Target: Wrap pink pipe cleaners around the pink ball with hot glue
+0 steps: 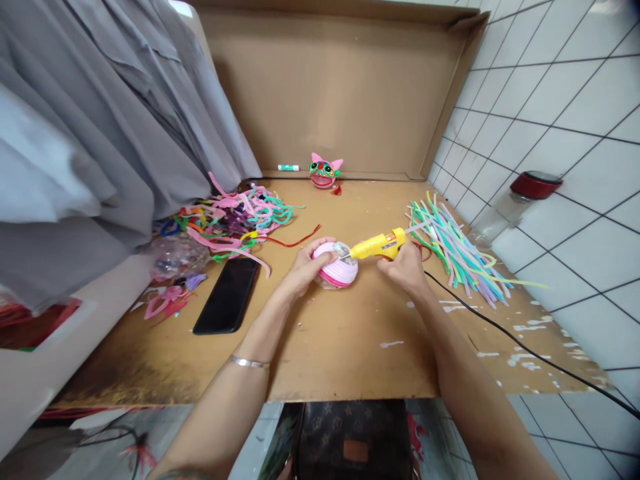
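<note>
My left hand [306, 265] is wrapped round a small round pink shell [336, 267] wound with pink pipe cleaner, steadying it on the cardboard table [350, 333]. My right hand [406, 268] grips a yellow hot glue gun [379, 245] by its handle. The gun's nozzle points left and touches the top of the pink shell. A black cord [505, 330] runs from the gun off to the right.
A black phone [228, 295] lies left of my hands. Tangled coloured pipe cleaners [235, 217] sit at the left, straight ones [457, 250] at the right. A finished pink cat-like figure [325, 172] and a marker [289, 167] stand at the back. Grey cloth [100, 133] hangs left; a red-lidded jar [515, 203] rests by the tiled wall.
</note>
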Tool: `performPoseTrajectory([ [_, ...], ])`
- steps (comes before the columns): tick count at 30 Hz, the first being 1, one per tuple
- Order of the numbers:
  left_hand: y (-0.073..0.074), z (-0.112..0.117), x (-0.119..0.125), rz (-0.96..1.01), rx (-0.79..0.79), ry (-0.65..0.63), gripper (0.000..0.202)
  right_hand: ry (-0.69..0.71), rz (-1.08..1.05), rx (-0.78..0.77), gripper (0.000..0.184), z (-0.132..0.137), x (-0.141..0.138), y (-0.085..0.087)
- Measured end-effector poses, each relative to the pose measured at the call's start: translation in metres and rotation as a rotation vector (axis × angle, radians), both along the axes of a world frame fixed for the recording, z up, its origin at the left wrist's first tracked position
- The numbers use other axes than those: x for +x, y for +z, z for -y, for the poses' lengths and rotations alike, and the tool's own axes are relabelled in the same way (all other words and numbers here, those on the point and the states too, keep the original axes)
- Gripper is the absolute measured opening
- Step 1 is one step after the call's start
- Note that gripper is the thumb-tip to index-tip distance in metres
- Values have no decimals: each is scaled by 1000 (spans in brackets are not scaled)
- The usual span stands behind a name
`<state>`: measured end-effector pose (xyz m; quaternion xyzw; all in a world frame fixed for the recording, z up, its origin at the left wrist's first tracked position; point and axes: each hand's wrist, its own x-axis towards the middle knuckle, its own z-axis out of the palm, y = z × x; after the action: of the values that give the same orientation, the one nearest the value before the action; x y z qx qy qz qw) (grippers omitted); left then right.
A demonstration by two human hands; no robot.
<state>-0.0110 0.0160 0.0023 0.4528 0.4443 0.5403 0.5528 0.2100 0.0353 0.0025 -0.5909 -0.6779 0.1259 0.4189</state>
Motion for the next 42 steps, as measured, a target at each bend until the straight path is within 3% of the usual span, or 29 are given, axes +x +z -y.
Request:
performPoseTrajectory([
  [7, 0, 1, 0, 4, -4, 0, 54, -127, 36, 134, 33, 2, -1, 0],
  [12, -1, -1, 0, -12, -9, 15, 54, -102, -170, 150, 38, -13, 11, -6],
  [15, 0, -1, 1, -20, -14, 21, 54, -204, -221, 135, 44, -24, 25, -11],
  [19, 5, 2, 2, -17, -24, 20, 54, -366, -124, 70, 49, -31, 40, -22],
  [25, 9, 6, 3, -21, -38, 21, 55, -421, -8, -3, 41, -35, 50, -33],
  [32, 1, 2, 3, -28, -27, 11, 55, -593, 360, 23, 40, -19, 36, -22],
  [35, 0, 1, 3, -34, -30, 7, 54, -627, 456, 84, 31, -12, 31, -13],
  [38, 2, 1, 3, -42, -22, 5, 53, -549, 435, 195, 18, -10, 30, -8],
  [42, 5, 3, 3, -43, -24, 7, 52, -103, 302, 404, 14, -2, 13, -4],
])
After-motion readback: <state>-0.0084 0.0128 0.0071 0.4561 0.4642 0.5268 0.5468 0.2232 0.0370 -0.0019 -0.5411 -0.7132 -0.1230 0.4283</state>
